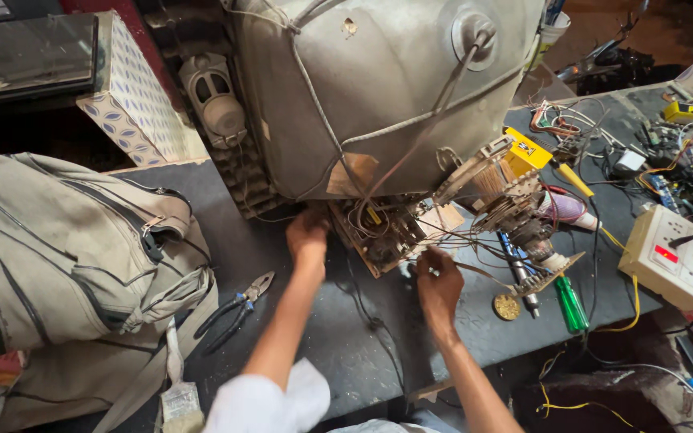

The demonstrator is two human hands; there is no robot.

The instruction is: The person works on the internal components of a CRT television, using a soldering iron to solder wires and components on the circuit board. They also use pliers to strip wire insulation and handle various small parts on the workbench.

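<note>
Both hands reach forward; fingers curled.

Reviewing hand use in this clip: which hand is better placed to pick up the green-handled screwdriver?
Right, probably. The right hand is at the circuit board's edge, on the same side as the green-handled screwdriver; the left hand is farther away, under the tube.

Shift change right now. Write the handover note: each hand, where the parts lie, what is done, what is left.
Left hand: at the near-left edge of the circuit board, under the picture tube; grip hidden.
Right hand: at the board's front edge among loose wires; cannot tell if it holds anything.
Tools on the table: pliers to the left, green screwdriver to the right, power strip at the far right.
Done: tube and board are out in the open.
Left: board is still wired to the tube.
</note>
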